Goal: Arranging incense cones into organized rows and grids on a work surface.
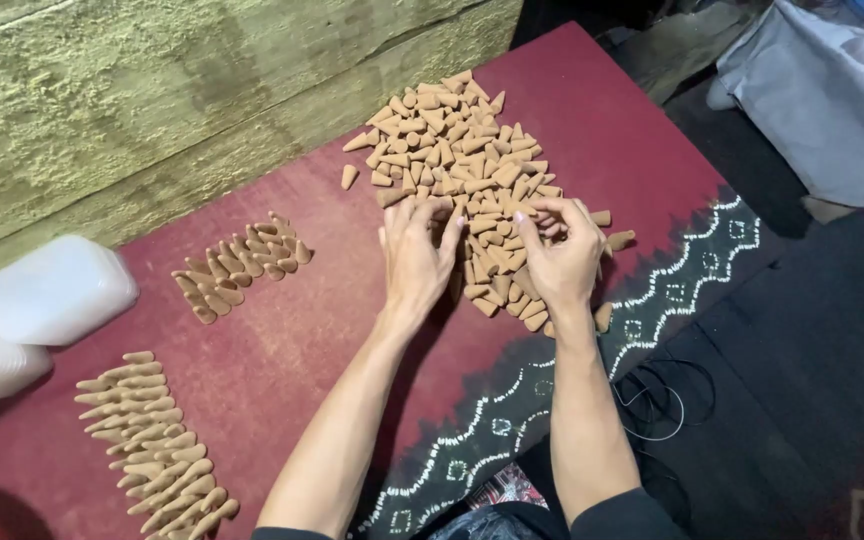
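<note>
Right now we've got our left hand resting fingers-spread on the near edge of the big loose pile of tan cones, which lies on the maroon cloth toward the far right. Our right hand sits just beside it, fingertips curled and pinching cones. Off left, two tidy rows of cones and white plastic containers.

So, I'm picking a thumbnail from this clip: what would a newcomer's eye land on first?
First the big loose heap of tan cones at the top middle of the dark red cloth, with the left hand and right hand both working in its near edge. Next, the tidy rows of cones at lower left, beside white plastic containers.
</note>
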